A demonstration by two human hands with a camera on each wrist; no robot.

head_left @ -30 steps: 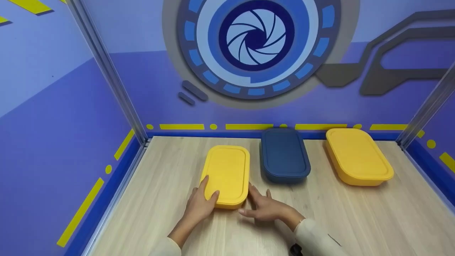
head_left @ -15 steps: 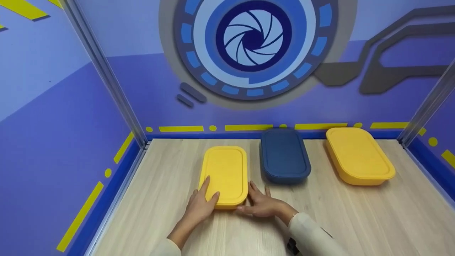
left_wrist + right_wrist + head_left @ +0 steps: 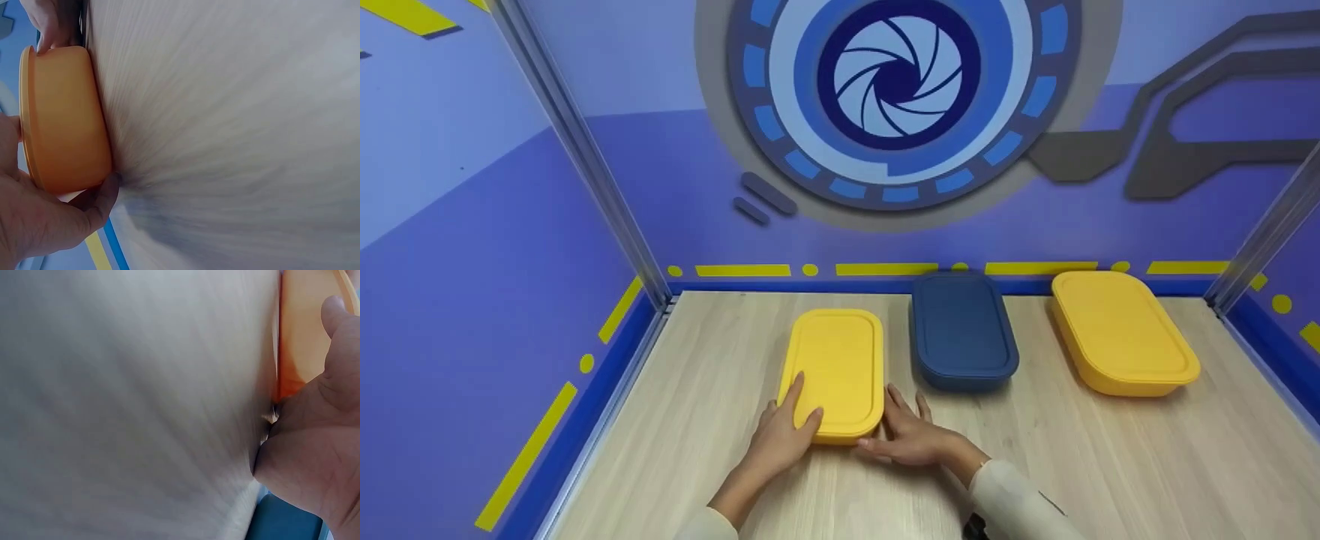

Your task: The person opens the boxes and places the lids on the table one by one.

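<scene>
A yellow lidded food container (image 3: 840, 360) sits on the table, its lid on, left of the middle in the head view. My left hand (image 3: 778, 444) grips its front left corner, thumb and a finger on the lid, other fingers down the side. In the left wrist view a fingertip reaches the lower edge of the container (image 3: 70, 118). My right hand (image 3: 913, 437) lies at the front right corner, fingers loosely spread along the side. Its thumb (image 3: 334, 312) overlaps the container's wall in the right wrist view, where the other fingers are mostly hidden.
A dark blue lidded container (image 3: 964, 326) stands just right of the yellow one, near the back wall. Farther right is a second yellow container (image 3: 1123, 326). Printed panels (image 3: 607, 225) with metal corner posts border the wooden table (image 3: 712, 345) at the back and sides.
The right hand has shifted slightly left, bringing its thumb nearer to the container's front right corner. My left hand keeps its grip, and the container has barely moved.
</scene>
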